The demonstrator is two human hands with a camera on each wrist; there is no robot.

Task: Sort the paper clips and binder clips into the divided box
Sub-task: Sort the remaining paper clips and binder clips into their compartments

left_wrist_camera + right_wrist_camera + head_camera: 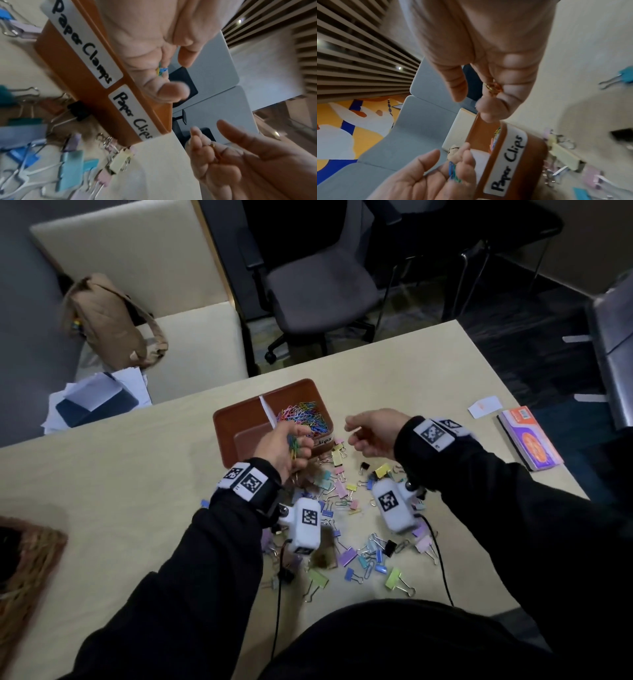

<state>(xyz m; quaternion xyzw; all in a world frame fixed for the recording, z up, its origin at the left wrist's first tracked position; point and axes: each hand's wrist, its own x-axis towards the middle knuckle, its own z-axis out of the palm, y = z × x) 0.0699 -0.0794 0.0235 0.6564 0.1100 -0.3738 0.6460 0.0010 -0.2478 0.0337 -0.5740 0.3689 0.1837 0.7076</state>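
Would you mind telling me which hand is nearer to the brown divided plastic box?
Left. The left hand, gripping coloured paper clips, is over the brown divided plastic box's near edge; the right hand hovers just beside its right end.

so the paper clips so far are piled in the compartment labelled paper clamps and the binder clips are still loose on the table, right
Not quite. The paper clips lie in the compartment labelled Paper Clips, as the head and right wrist views show. The binder clips are indeed loose on the table.

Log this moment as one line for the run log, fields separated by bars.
left hand: holds colored paper clips over divided box | right hand: holds orange paper clips | binder clips: on table
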